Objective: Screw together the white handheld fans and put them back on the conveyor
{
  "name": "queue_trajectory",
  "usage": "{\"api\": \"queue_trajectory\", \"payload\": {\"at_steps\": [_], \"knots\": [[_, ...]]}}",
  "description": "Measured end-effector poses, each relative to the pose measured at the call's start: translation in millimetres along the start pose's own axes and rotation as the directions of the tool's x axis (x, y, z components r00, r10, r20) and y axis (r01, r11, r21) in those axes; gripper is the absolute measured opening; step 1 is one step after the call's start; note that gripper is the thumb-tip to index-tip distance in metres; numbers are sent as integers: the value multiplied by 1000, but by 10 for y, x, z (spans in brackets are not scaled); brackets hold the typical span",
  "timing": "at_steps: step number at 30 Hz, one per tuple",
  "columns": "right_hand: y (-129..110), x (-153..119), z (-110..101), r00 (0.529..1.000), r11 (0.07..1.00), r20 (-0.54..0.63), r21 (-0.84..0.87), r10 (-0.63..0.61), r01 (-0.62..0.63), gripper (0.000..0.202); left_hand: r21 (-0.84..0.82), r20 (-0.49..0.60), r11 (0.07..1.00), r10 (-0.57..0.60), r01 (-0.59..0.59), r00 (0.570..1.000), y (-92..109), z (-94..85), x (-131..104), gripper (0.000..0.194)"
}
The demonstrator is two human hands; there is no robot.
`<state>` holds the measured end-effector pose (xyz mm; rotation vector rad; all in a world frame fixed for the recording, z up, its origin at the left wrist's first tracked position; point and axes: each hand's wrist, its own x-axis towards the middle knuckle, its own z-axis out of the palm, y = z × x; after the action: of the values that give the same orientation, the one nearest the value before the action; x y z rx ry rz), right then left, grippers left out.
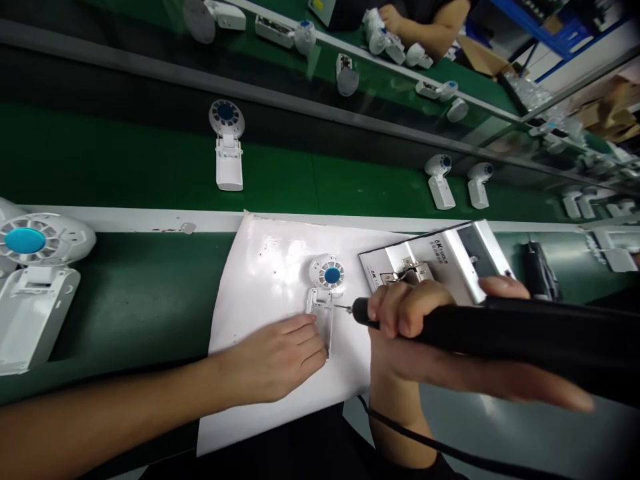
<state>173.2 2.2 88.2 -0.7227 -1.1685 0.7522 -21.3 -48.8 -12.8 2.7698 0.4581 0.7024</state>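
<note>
On a white sheet [265, 267] lies a small white fan-like device, its round vented head [327, 272] with a blue centre joined to an opened rectangular body [325, 305]. My left hand [280, 357] lies over the lower part of that body, fingers curled and holding it down. A black electric screwdriver [465, 327] is gripped in my right hand [410, 313], held nearly level. Its thin bit points left at the hinge end of the body; whether the tip touches a screw I cannot tell.
A silver screw feeder [435, 260] stands right of the device, with a black object [540, 273] beyond it. A larger-looking similar device [40, 287] is at the left. More devices [229, 147] rest on the green belt [310, 177]. A co-worker's arm [425, 30] shows across the partition.
</note>
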Motion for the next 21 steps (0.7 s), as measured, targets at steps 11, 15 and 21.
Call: {"api": "queue_trajectory", "payload": {"at_steps": [11,15,21], "knots": [[348,-165,197,991,996,113,50,-74,68,72,11,-19,1000,0,0,1000,-6,9,7,21],[378,-198,220,989,995,105,14,-100,99,61,19,-17,1000,-1,1,1000,-3,14,8,21],[415,-204,211,991,996,101,23,-89,87,61,25,-5,1000,4,-4,1000,-36,-18,32,20]]}}
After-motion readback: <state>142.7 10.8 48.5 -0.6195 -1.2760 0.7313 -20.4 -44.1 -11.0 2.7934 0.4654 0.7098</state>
